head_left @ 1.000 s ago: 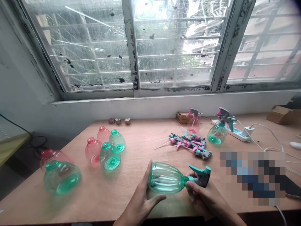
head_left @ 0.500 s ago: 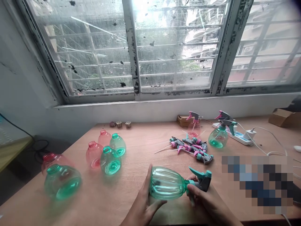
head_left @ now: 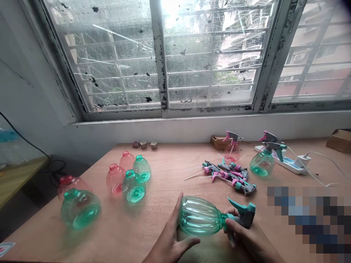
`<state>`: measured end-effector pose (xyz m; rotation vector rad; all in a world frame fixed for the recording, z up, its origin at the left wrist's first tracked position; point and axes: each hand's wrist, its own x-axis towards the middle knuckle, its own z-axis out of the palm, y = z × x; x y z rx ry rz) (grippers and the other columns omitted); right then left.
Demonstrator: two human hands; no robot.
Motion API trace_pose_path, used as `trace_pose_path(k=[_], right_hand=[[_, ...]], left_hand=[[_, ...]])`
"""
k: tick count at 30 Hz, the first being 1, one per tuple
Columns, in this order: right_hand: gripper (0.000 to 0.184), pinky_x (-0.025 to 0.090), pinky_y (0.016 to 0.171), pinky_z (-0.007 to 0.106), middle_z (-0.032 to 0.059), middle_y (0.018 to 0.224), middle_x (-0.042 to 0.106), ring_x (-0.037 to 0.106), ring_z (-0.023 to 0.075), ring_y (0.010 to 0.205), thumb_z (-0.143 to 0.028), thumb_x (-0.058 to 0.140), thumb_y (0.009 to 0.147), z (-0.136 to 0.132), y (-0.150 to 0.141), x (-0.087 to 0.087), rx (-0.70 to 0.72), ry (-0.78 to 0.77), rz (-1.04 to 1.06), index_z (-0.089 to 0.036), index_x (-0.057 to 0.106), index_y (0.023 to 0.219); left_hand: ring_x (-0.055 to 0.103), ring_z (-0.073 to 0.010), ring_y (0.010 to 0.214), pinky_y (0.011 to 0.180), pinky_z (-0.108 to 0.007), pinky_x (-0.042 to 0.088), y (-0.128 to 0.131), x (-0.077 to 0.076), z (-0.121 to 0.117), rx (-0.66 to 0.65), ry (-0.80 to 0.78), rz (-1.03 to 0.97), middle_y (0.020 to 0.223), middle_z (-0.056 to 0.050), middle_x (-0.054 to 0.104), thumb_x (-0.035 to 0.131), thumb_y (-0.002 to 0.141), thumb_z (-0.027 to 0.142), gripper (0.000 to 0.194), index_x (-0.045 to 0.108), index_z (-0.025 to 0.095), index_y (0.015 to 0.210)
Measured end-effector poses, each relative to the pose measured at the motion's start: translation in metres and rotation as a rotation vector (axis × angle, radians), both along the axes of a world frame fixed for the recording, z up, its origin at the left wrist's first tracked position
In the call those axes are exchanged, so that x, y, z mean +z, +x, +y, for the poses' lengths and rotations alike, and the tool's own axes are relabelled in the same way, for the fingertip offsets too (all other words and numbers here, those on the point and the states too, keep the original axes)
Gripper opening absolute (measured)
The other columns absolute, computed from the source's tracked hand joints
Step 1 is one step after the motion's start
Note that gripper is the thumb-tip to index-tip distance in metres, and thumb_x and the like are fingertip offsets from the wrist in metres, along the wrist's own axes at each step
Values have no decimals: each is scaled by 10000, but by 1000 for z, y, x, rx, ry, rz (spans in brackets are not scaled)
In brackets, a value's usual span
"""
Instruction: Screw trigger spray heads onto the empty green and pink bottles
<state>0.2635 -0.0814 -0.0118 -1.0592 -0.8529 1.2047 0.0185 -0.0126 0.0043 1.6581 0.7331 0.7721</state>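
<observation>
A green ribbed spray bottle (head_left: 201, 216) lies sideways near the table's front edge, with a teal and grey trigger head (head_left: 242, 212) on its neck. My left hand (head_left: 171, 241) cups the bottle's base, thumb up along it. My right hand (head_left: 244, 239) grips the neck just behind the trigger head. A heap of loose trigger heads (head_left: 229, 174) with pink and teal parts lies beyond. At the back right stand a finished pink sprayer (head_left: 232, 146) and a finished green sprayer (head_left: 265, 159).
Several open pink and green bottles (head_left: 128, 175) stand left of centre, with a larger green one (head_left: 80, 209) nearer. A white power strip (head_left: 290, 163) with cables, a small brown box (head_left: 218, 141) and a cardboard box (head_left: 341, 140) sit at the back. Windows fill the wall.
The view has shifted slightly, so everything sits a little further right and lower. Both hands keep the same hold on the green bottle.
</observation>
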Motion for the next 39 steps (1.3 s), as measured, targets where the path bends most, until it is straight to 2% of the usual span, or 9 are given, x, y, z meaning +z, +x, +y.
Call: trace_pose_path(k=[6,11,16,21,24,27,31,35,39], right_hand=[[495,425,511,275,-6,557,657,572,167,490,-555,870,695,-1,-1,-4,-58,-29,9,-177,646,922],[525,417,495,280,23,633,702,569,169,491,-557,891,654,-1,-1,-7,-59,-54,32,-179,658,934],[483,389,465,271,18,628,692,541,151,447,-578,856,684,-1,-3,-4,-51,-61,5,-187,660,888],[520,406,500,273,14,627,689,557,160,486,-575,871,674,-1,-4,-1,-45,-27,21,-191,653,948],[555,402,511,268,20,640,704,555,159,503,-574,901,624,-1,-3,-5,-70,-42,22,-188,670,949],[560,382,489,256,25,634,707,548,155,490,-588,897,621,1,-2,-8,-83,-46,16,-187,658,930],[542,342,449,241,26,604,694,529,141,431,-611,853,678,3,-2,-7,-43,-22,40,-191,607,917],[495,326,447,226,-18,546,635,495,107,416,-581,859,699,3,-4,-3,-42,4,79,-192,609,874],[486,339,458,209,-19,545,633,514,101,444,-561,874,695,3,-4,-2,-30,0,105,-182,621,861]], left_hand=[[165,-334,1547,1281,-482,98,-1,0,1,-29,-84,-28,1682,-131,186,857,754,497,1259,-10,196,1616],[254,-367,1517,1269,-507,178,-2,1,1,-37,-93,-51,1648,-127,298,823,787,518,1057,220,206,1598],[307,-350,1498,1272,-506,156,-3,-9,4,8,-8,-20,1633,-85,339,839,795,399,1103,110,285,1615],[236,-363,1524,1268,-538,124,-3,-11,5,-41,-42,-52,1669,-118,238,845,769,502,1228,-9,255,1616],[258,-364,1517,1262,-522,186,-3,-7,3,-63,-125,-91,1658,-131,267,799,800,560,1107,129,223,1614],[279,-372,1508,1265,-509,193,-3,-7,2,-22,-44,-43,1643,-115,314,812,798,518,1048,205,234,1603],[264,-346,1517,1281,-474,135,-3,-11,3,34,97,55,1637,-74,335,835,795,422,1104,111,281,1616],[232,-339,1530,1274,-456,188,-5,-8,2,-35,-87,-35,1669,-83,254,847,768,512,1226,-1,259,1617],[310,-361,1499,1237,-462,300,-3,-2,2,-70,-153,-138,1637,-136,325,809,796,556,1056,219,205,1599]])
